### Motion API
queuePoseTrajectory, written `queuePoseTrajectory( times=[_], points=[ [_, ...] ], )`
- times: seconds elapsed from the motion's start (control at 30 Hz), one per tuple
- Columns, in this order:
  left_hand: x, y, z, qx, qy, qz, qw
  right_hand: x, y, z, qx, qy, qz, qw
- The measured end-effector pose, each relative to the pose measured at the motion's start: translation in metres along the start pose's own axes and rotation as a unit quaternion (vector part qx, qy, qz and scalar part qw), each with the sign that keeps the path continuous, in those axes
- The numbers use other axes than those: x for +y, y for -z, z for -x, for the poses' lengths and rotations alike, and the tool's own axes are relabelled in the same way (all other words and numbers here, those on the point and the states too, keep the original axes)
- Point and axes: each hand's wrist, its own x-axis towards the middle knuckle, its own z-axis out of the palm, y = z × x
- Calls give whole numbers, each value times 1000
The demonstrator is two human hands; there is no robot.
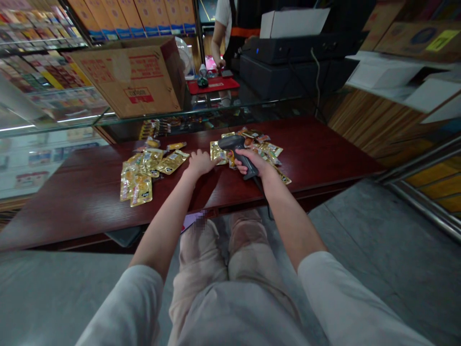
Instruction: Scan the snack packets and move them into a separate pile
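Observation:
My right hand (251,163) is wrapped round the grip of a dark grey handheld barcode scanner (232,142). Its head points left over a gold packet (216,152) on the table, and a cable runs down from the grip. My left hand (200,162) rests on the tabletop with its thumb stretched toward that packet and nothing visible in it. Just left of its fingers lies another gold packet (173,162), at the edge of a pile of shiny gold snack packets (141,185). Behind and right of the scanner spreads a second pile of packets (270,151), partly hidden by my right hand.
The dark red wooden table (324,149) meets a glass counter holding a cardboard box (133,77), a red mat (212,85) and black till equipment (288,72). A person (225,29) stands behind it. A phone-like object (191,219) lies by my lap.

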Motion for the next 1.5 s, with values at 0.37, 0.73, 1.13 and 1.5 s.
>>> queuePoseTrajectory(
  times=[0.37, 0.73, 1.13, 1.5],
  points=[
    [-22, -13, -26, 13, -1, 180, 984, 0, 1, 1, -20, -1, 1, 1000],
    [-85, -11, 25, 35, -27, 385, 922, 2, 5, 3, -113, -43, 50, 991],
    [-83, -5, 30, 48, -67, 300, 950, 5, 9, 2, -135, -45, 76, 987],
    [-72, 3, 50, 291, 60, 90, 951, 2, 3, 7, -90, 5, 39, 995]
  ],
)
